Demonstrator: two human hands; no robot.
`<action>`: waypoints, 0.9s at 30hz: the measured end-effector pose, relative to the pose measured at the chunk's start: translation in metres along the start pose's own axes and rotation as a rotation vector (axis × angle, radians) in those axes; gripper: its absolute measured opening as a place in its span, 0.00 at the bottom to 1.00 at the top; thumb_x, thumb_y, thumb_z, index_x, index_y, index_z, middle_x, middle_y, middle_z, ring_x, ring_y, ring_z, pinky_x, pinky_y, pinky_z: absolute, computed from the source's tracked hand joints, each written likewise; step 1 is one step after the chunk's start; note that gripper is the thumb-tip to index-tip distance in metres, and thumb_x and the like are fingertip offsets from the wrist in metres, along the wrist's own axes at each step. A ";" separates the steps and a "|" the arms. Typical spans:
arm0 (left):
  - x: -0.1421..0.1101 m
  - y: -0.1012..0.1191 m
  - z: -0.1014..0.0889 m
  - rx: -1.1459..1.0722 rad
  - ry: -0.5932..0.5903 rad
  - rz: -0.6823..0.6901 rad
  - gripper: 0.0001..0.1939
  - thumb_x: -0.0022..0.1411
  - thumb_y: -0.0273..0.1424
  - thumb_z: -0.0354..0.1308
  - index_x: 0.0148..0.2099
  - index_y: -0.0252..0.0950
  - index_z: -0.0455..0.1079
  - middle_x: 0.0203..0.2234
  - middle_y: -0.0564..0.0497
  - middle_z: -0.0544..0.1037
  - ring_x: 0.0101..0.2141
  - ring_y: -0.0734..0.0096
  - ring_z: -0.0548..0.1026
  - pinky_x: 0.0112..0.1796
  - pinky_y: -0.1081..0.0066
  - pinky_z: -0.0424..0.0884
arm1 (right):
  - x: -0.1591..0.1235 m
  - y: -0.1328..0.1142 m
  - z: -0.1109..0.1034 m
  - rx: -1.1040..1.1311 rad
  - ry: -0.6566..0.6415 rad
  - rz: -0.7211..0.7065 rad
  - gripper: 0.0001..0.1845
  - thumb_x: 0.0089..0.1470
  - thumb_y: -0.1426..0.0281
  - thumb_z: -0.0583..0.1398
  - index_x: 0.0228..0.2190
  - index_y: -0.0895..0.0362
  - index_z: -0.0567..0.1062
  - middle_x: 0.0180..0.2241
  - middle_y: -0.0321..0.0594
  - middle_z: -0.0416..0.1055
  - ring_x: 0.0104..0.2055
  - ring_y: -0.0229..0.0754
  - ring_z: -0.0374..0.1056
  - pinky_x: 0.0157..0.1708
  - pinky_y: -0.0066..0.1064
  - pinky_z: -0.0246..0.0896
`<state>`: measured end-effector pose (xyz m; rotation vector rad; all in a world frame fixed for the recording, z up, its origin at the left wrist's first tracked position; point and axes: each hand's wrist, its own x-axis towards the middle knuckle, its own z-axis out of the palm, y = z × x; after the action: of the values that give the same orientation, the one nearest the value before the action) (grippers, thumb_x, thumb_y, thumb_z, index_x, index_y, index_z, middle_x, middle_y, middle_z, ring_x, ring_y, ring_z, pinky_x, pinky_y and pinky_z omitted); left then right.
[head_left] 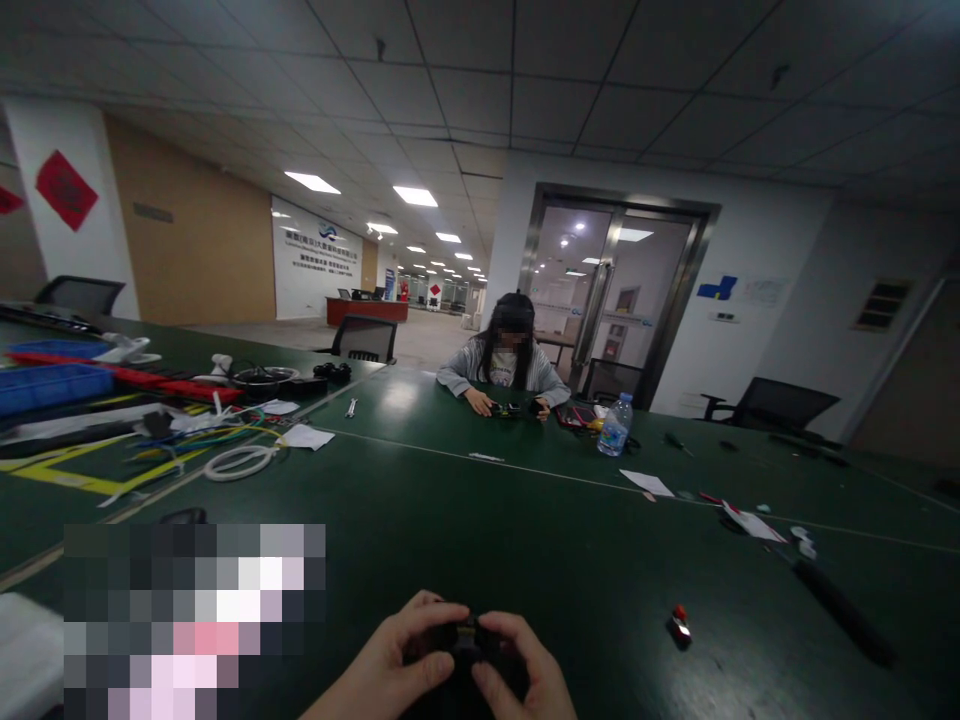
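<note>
At the bottom middle of the head view, my left hand (386, 665) and my right hand (525, 675) are both wrapped around a small black object (463, 640) with a tiny yellowish part on top. The fingers of both hands curl over it, just above the dark green table (480, 540). What the black object is I cannot make out. A small red and silver part (680, 622) lies on the table a little to the right of my right hand.
Across the table a person (506, 365) sits handling small dark things. A water bottle (615, 425) stands near them. Coiled white cable (240, 462), wires and blue trays (45, 385) fill the left. Paper scraps (646, 482) and a dark tool (840, 605) lie at right.
</note>
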<state>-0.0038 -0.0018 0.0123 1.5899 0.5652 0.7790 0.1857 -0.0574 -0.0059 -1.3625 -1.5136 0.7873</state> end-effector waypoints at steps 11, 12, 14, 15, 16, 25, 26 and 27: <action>0.001 -0.003 0.000 0.090 0.008 0.028 0.17 0.52 0.46 0.58 0.42 0.44 0.72 0.36 0.51 0.70 0.38 0.60 0.69 0.40 0.63 0.62 | 0.001 0.001 0.003 0.000 0.038 -0.150 0.14 0.44 0.71 0.62 0.36 0.48 0.77 0.40 0.43 0.73 0.44 0.49 0.68 0.45 0.38 0.62; 0.001 -0.006 0.000 0.056 0.006 0.022 0.18 0.52 0.45 0.58 0.44 0.45 0.71 0.38 0.51 0.71 0.39 0.59 0.69 0.40 0.62 0.62 | 0.001 0.001 0.003 -0.001 0.042 -0.151 0.14 0.44 0.71 0.62 0.36 0.48 0.77 0.40 0.42 0.73 0.44 0.49 0.69 0.45 0.37 0.62; 0.002 -0.013 0.000 -0.036 0.010 0.010 0.24 0.51 0.44 0.60 0.50 0.47 0.64 0.41 0.50 0.72 0.42 0.57 0.69 0.42 0.60 0.61 | 0.001 0.002 0.003 -0.003 0.051 -0.168 0.14 0.44 0.71 0.62 0.36 0.48 0.77 0.40 0.42 0.74 0.44 0.49 0.69 0.45 0.37 0.62; 0.002 -0.017 -0.001 -0.077 0.015 0.011 0.28 0.50 0.45 0.60 0.53 0.48 0.60 0.42 0.49 0.72 0.43 0.56 0.69 0.43 0.59 0.61 | 0.001 0.002 0.003 -0.004 0.052 -0.178 0.14 0.44 0.71 0.62 0.36 0.48 0.77 0.40 0.42 0.74 0.44 0.49 0.69 0.44 0.36 0.63; 0.003 -0.020 -0.001 -0.099 0.017 0.013 0.31 0.50 0.45 0.61 0.54 0.47 0.57 0.42 0.49 0.72 0.44 0.56 0.69 0.43 0.59 0.61 | 0.001 0.002 0.003 -0.006 0.053 -0.190 0.14 0.44 0.72 0.61 0.36 0.48 0.77 0.40 0.42 0.73 0.44 0.49 0.69 0.44 0.36 0.63; 0.004 -0.021 -0.002 -0.047 0.000 -0.016 0.25 0.47 0.46 0.62 0.44 0.41 0.62 0.36 0.50 0.73 0.38 0.60 0.70 0.37 0.63 0.62 | 0.000 -0.010 0.000 0.035 0.002 -0.180 0.17 0.43 0.72 0.61 0.38 0.48 0.75 0.41 0.42 0.72 0.44 0.49 0.68 0.44 0.36 0.61; 0.004 -0.022 -0.003 -0.047 -0.003 -0.015 0.25 0.47 0.45 0.62 0.44 0.41 0.62 0.37 0.50 0.74 0.38 0.60 0.70 0.37 0.63 0.62 | -0.001 -0.011 0.000 0.036 -0.008 -0.171 0.18 0.43 0.72 0.62 0.39 0.48 0.75 0.42 0.42 0.71 0.44 0.49 0.68 0.45 0.36 0.61; 0.004 -0.023 -0.003 -0.060 -0.011 -0.016 0.24 0.48 0.44 0.62 0.45 0.41 0.61 0.38 0.49 0.74 0.39 0.59 0.71 0.37 0.62 0.62 | -0.001 -0.011 0.000 0.033 -0.016 -0.160 0.18 0.43 0.71 0.62 0.40 0.48 0.75 0.42 0.42 0.71 0.45 0.49 0.67 0.45 0.36 0.61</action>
<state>-0.0014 0.0068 -0.0097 1.5316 0.5412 0.7677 0.1810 -0.0604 0.0036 -1.1967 -1.5940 0.7207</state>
